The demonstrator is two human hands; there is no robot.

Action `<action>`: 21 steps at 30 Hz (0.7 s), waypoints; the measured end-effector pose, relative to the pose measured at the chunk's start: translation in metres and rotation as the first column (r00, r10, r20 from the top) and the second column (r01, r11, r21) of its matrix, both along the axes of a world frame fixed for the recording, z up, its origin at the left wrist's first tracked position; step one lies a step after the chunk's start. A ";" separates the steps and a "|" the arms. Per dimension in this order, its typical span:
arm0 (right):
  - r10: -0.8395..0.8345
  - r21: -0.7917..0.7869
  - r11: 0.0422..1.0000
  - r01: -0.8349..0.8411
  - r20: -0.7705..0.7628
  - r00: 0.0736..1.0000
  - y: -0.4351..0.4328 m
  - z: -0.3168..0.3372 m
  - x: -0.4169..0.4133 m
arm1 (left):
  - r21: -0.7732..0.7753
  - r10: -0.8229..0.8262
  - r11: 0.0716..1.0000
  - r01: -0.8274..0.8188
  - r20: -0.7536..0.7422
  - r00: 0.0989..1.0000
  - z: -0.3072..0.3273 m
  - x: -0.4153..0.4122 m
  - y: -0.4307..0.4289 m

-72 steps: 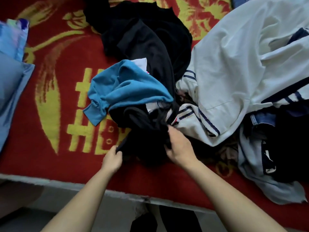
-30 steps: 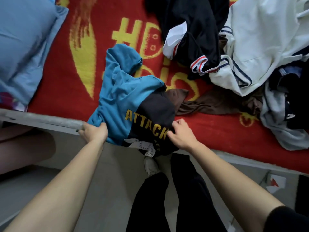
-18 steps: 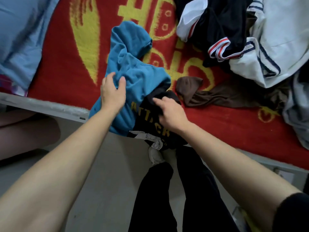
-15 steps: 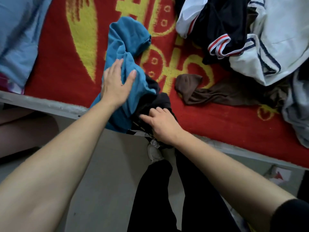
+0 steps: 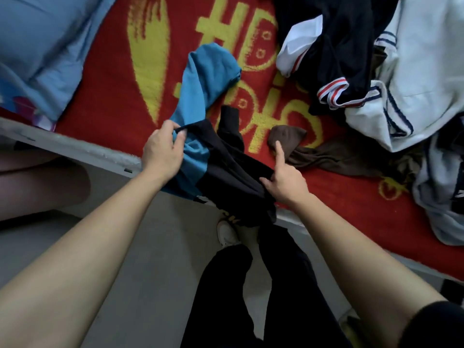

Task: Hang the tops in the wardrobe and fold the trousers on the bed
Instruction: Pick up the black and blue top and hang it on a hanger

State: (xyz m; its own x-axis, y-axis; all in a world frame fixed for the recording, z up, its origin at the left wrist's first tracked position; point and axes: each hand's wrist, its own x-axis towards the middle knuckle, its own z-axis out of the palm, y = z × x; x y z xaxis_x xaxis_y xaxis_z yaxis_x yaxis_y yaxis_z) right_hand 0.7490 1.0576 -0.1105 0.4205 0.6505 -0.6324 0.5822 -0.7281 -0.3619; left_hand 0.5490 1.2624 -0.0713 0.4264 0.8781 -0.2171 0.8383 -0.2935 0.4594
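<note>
The blue-and-black top (image 5: 221, 162) lies bunched over the near edge of the bed (image 5: 100, 109) — the left hand (image 5: 163, 149) pinches its dark hem, the right hand (image 5: 285, 180) grips the black cloth, index finger straight. With a heap of clothes (image 5: 414, 79) unsorted further up the bed, the task looks barely begun.

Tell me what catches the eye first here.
The left hand and right hand grip a blue-and-black cotton top at the bed's near edge. Under it lies a red woven bed cover with yellow motifs; a heap of white and dark clothes fills the upper right.
</note>
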 end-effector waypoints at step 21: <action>0.203 0.796 0.600 0.079 -0.247 0.947 0.141 0.389 -0.011 | -0.311 0.543 0.839 -0.446 0.513 0.665 0.284 -0.045 -0.121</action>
State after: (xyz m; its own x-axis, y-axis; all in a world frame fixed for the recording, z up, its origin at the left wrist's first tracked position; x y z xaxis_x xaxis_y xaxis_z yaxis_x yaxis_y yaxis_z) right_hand 0.7380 1.1990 0.2786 0.2535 0.9652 0.0643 0.3821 -0.0389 -0.9233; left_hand 0.5035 1.1414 0.2127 0.0219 0.9734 -0.2279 0.4126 0.1989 0.8889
